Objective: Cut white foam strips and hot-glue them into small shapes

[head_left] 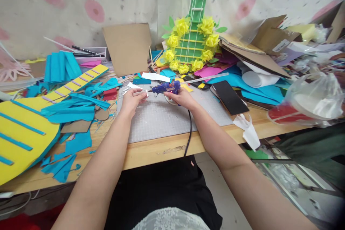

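My right hand (179, 97) is wrapped round a blue hot glue gun (167, 87), whose nozzle points left. A long clear glue stick (207, 78) sticks out of its back end, and a black cord (189, 133) hangs down over the table edge. Just left of the nozzle, my left hand (134, 100) pinches a small white piece (146, 93), too small to make out exactly. Both hands are above a grey cutting mat (159, 125). Behind the glue gun lies a white paper strip (155, 77).
A green paper guitar (198, 18) with yellow flowers stands at the back. At left lies a yellow guitar shape (24, 125) among blue paper scraps (72, 109). A phone (229, 97) and a plastic-wrapped red cup (289, 111) are at right. Cardboard (129, 48) leans behind.
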A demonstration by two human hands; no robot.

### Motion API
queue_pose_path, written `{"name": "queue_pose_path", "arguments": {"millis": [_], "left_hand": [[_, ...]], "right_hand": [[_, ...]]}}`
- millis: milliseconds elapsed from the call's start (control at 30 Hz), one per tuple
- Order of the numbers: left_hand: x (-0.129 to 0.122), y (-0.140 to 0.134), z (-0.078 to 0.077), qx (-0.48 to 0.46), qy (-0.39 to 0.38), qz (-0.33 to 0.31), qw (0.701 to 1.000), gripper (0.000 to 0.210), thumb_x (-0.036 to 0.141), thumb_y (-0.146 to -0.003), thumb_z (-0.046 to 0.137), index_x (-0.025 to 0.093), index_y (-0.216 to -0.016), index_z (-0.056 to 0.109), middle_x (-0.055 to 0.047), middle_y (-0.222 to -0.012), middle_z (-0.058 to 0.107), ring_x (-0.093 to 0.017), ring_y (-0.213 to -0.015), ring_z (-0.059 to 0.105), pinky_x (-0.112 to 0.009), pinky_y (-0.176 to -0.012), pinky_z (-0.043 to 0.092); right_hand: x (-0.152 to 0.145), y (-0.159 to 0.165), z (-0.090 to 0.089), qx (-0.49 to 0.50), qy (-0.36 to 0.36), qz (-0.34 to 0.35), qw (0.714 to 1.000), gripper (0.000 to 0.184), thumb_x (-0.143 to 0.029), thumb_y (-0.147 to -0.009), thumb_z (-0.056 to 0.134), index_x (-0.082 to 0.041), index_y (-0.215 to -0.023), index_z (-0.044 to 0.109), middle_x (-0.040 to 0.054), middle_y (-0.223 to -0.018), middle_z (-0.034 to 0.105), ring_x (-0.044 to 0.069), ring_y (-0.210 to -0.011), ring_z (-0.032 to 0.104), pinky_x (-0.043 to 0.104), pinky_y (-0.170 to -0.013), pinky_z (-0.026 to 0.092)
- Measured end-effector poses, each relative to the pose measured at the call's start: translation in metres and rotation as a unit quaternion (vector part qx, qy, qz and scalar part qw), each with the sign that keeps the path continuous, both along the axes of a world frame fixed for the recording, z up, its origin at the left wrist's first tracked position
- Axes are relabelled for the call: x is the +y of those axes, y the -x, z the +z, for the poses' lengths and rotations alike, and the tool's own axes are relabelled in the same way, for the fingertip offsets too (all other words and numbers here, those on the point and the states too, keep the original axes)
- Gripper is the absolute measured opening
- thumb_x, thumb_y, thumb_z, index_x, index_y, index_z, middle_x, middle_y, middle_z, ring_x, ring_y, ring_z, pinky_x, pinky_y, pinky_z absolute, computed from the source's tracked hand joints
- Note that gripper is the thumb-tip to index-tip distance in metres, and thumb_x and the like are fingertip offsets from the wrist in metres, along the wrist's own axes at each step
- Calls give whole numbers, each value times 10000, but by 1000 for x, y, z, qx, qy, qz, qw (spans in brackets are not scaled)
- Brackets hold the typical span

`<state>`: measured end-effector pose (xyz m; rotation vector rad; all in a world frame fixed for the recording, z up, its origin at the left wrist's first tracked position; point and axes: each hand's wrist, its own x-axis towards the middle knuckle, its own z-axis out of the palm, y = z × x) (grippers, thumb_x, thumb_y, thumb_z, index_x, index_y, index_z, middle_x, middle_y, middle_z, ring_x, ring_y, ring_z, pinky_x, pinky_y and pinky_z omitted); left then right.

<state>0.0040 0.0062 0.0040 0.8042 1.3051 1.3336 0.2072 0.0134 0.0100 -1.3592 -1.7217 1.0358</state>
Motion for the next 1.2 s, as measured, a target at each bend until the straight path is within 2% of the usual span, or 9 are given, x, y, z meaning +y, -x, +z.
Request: {"name": "queue_pose_path", "arguments": {"millis": [600,767,1000,1067,1200], "left_hand": [[0,2,-2,15,-2,-34,999,329,133,-558,749,129,-828,561,-37,-682,657,-141,-627,640,-256,-594,505],[0,3,-3,13,-5,-32,999,336,135,-554,749,130,-826,550,-37,-670,657,-141,-619,637,-255,-584,502],[2,3,-6,-5,-13,-25,1000,357,140,-537,755,134,-828,547,-46,-694,661,-148,-629,642,-261,-591,496],[2,3,-5,-17,-12,-18,1000,354,130,-535,748,141,-814,530,-42,-696,660,-142,-619,638,-263,-596,499],[2,2,-1,-90,-22,1,996,337,94,-535,715,167,-734,453,-28,-683,656,-126,-609,628,-265,-616,509]], "right_hand": [[2,0,-2,5,-9,-35,999,394,-538,-666,635,-153,-754,636,20,-621,604,123,-604,547,247,-569,428],[0,-3,3,36,-9,-17,999,358,-512,-682,633,-159,-738,621,11,-608,602,123,-606,558,245,-588,439],[-1,-2,2,29,8,-9,1000,354,-506,-665,650,-156,-669,593,-2,-571,558,85,-516,484,227,-517,397],[0,-4,4,43,2,-23,999,361,-513,-668,646,-158,-664,580,-15,-534,531,71,-470,448,217,-473,370],[6,-17,6,74,-29,-103,992,418,-568,-693,600,-158,-622,555,-41,-427,436,59,-392,374,213,-406,318]]}}
